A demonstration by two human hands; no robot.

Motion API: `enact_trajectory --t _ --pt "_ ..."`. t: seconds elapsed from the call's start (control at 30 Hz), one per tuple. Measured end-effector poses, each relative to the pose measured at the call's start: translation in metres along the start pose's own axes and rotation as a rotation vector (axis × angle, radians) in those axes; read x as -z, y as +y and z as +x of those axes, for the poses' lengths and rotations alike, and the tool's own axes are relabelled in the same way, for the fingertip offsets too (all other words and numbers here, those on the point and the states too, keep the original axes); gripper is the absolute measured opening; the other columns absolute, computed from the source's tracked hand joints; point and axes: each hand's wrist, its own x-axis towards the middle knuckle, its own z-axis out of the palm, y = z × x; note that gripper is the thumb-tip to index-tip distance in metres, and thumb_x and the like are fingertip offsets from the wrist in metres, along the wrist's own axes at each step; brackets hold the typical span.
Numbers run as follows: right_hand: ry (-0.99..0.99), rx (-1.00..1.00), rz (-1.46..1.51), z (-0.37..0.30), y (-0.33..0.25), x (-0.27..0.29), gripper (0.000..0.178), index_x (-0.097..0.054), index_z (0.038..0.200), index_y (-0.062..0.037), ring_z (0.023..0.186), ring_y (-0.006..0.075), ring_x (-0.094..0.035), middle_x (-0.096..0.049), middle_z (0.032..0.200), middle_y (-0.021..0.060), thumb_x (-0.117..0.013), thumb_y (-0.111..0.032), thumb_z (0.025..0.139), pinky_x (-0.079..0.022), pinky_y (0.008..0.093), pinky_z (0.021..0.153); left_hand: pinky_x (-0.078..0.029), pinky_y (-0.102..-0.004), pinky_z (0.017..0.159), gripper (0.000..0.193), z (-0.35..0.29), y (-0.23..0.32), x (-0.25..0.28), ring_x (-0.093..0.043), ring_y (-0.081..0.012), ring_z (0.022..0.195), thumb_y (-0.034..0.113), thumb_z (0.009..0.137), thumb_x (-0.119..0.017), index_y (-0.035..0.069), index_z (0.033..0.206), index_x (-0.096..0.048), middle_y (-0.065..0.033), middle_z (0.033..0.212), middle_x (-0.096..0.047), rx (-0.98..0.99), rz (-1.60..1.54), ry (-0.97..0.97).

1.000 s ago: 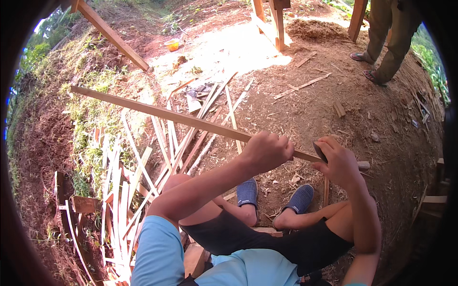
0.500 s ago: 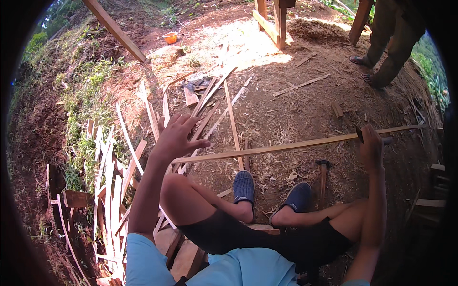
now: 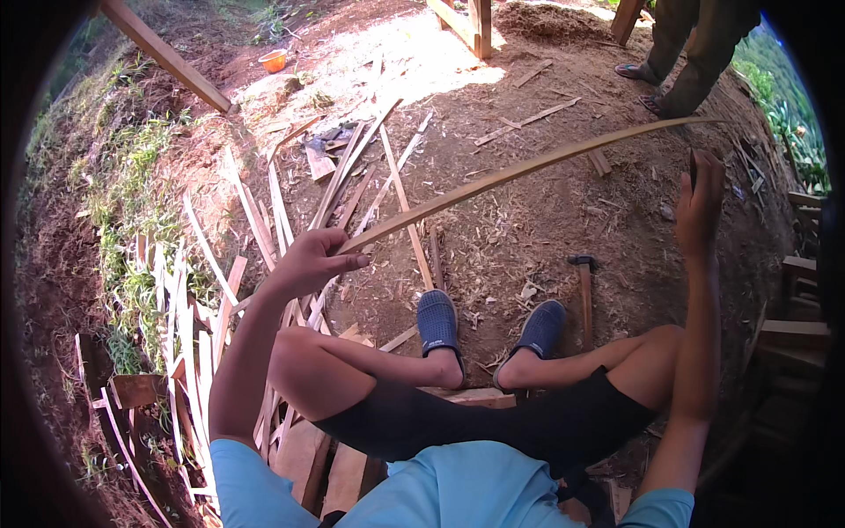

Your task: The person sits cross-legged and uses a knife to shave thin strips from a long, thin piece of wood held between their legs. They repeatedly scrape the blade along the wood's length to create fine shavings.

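My left hand grips a long, thin wooden strip close to its near end. The strip runs up and to the right across the ground, and its far tip reaches toward a standing person's feet. My right hand is raised to the right, closed round a dark tool. Only a narrow black edge of that tool shows above the fingers, so its kind is hidden. A gap separates the right hand from the strip. On the ground by my right shoe lies a hammer with a wooden handle.
Many loose wooden strips lie piled at left. Cut timber is stacked at right. A person in dark trousers stands at far right. An orange bowl and a leaning post are at far left.
My left hand, open above the strip before, has closed on its near end. The strip's far part has swung upward and away. My right hand has lifted off the strip with the dark tool.
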Motion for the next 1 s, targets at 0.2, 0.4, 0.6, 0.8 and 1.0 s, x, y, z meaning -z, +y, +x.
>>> enact_trajectory --t 0.2,0.4,0.6,0.8,1.0 --pt "-0.230 -1.027 1.030 0.001 -0.066 0.033 0.051 -0.040 0.133 -0.0020 0.095 0.0141 -0.045 -0.049 0.114 0.0073 -0.047 -0.026 0.088 -0.038 0.0260 0.072 -0.033 -0.0208 0.049 0.034 -0.014 0.080 -0.010 -0.035 -0.0050 0.054 0.039 0.096 -0.045 0.006 0.103 -0.051 0.0046 0.067 -0.038 0.268 -0.384 -0.151" --pt "-0.592 -1.379 1.596 -0.040 -0.110 0.028 0.044 -0.046 0.127 -0.0007 0.079 0.0078 -0.042 -0.053 0.103 0.0017 -0.039 -0.024 0.090 -0.038 0.0236 0.066 -0.026 -0.0192 0.037 0.031 -0.017 0.033 -0.142 -0.031 -0.0071 0.047 0.039 0.099 -0.035 0.010 0.101 -0.044 0.0024 0.066 -0.035 0.299 -1.380 -0.209" --pt "-0.858 -1.371 1.585 -0.087 -0.140 0.008 0.029 -0.050 0.117 -0.0039 0.075 0.0096 -0.053 -0.058 0.093 0.0045 -0.039 -0.021 0.096 -0.045 0.0251 0.067 -0.025 -0.0189 0.035 0.035 -0.034 0.017 -0.248 -0.030 -0.0074 0.045 0.044 0.098 -0.033 0.014 0.110 -0.045 0.0018 0.064 -0.035 0.406 -1.798 -0.393" --pt "-0.960 -0.766 1.222 -0.091 -0.171 0.023 0.033 -0.049 0.122 -0.0031 0.070 0.0082 -0.055 -0.058 0.083 0.0061 -0.040 -0.025 0.099 -0.047 0.0229 0.066 -0.035 -0.0206 0.035 0.038 -0.067 0.014 -0.213 -0.044 -0.0105 0.041 0.041 0.099 -0.029 0.009 0.114 -0.043 -0.0022 0.065 -0.046 0.520 -1.331 -0.311" --pt "-1.052 -0.480 1.229 -0.118 -0.201 0.008 0.025 -0.052 0.117 -0.0044 0.074 0.0131 -0.050 -0.052 0.083 0.0077 -0.043 -0.016 0.096 -0.044 0.0263 0.067 -0.035 -0.0210 0.034 0.042 -0.086 -0.001 -0.206 -0.040 -0.0100 0.036 0.042 0.099 -0.023 0.006 0.110 -0.042 -0.0018 0.059 -0.042 0.503 -1.469 -0.272"
